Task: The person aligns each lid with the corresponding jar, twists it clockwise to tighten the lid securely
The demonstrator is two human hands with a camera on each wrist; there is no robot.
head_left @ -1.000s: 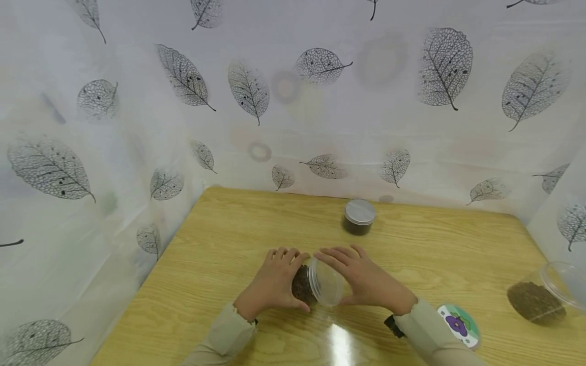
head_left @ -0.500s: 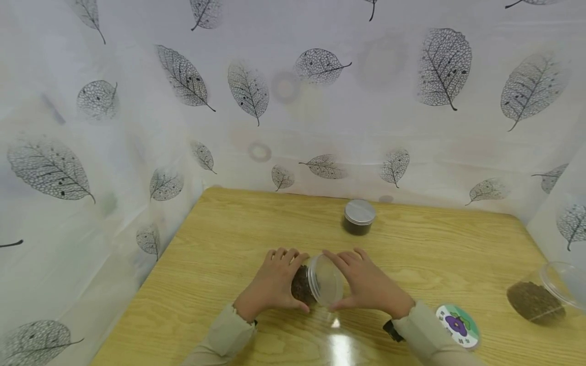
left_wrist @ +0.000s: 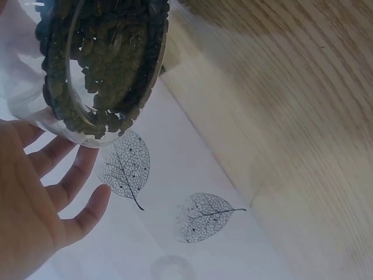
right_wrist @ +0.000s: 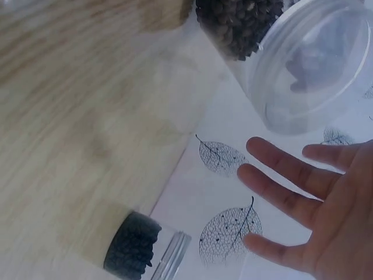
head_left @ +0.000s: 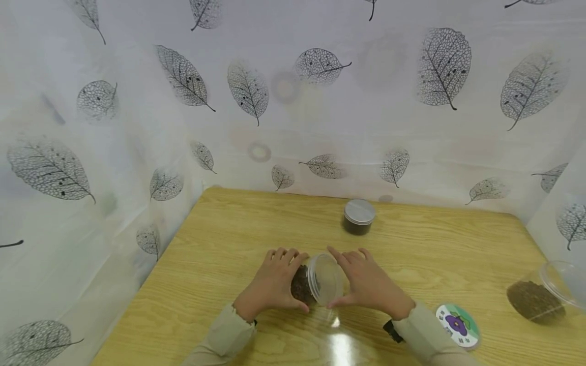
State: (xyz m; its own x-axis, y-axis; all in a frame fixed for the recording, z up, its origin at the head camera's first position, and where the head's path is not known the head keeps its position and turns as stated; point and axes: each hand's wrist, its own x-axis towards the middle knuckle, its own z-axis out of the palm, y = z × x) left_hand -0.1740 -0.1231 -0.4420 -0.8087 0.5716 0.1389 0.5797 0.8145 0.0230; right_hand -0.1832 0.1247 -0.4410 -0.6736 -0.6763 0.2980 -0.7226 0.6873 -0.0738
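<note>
A clear plastic jar (head_left: pixel 302 285) of dark, seed-like pieces lies tilted between the hands, its translucent lid (head_left: pixel 328 279) facing right. My left hand (head_left: pixel 272 282) grips the jar's body, thumb at the near side and fingers over the far side. In the left wrist view, those fingers curve up against the clear jar wall (left_wrist: pixel 93 122). Thumb and index finger of my right hand (head_left: pixel 371 282) span the lid at opposite sides of its rim. The right wrist view shows the other fingers (right_wrist: pixel 285 192) spread out beside the lid; the thumb is hidden there.
Behind the hands stands a jar with a silver lid (head_left: pixel 359 212). A round sticker with a purple flower (head_left: pixel 458 325) lies right of the right sleeve. Another clear jar (head_left: pixel 535 302) with brown contents is at the far right. Leaf-printed curtain (head_left: pixel 320 127) encloses the wooden table (head_left: pixel 238 218).
My right hand's fingers have drawn back slightly to the right along the lid, and its thumb has come to the lid's near edge. The left hand and jar have hardly moved.
</note>
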